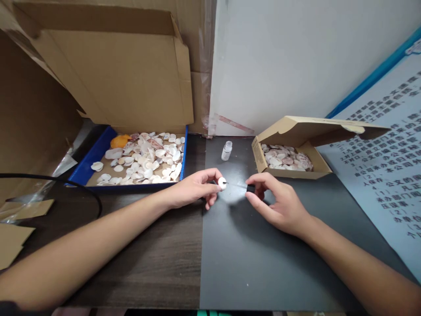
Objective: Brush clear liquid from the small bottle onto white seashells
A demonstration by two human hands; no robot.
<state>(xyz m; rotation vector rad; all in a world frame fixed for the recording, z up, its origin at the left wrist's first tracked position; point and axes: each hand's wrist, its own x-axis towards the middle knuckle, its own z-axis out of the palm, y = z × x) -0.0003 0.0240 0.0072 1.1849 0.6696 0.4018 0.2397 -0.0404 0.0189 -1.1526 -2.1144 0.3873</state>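
Forearms [108,235] enter from lower corners. Left hand [194,188] pinches white shell [222,184] near frame centre; right hand [279,202] pinches black cap [251,188], thin rod [237,185] pointing shellward. Bottle [226,152] above centre. Steady shell, light rod touch seem best.

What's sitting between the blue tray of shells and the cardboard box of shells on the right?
In the head view, a small bottle stands between the blue tray and the cardboard box.

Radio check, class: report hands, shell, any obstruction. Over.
Left hand pinching white shell. Right hand holding black cap, stem pointed at shell. Bottle beyond, blocking nothing.
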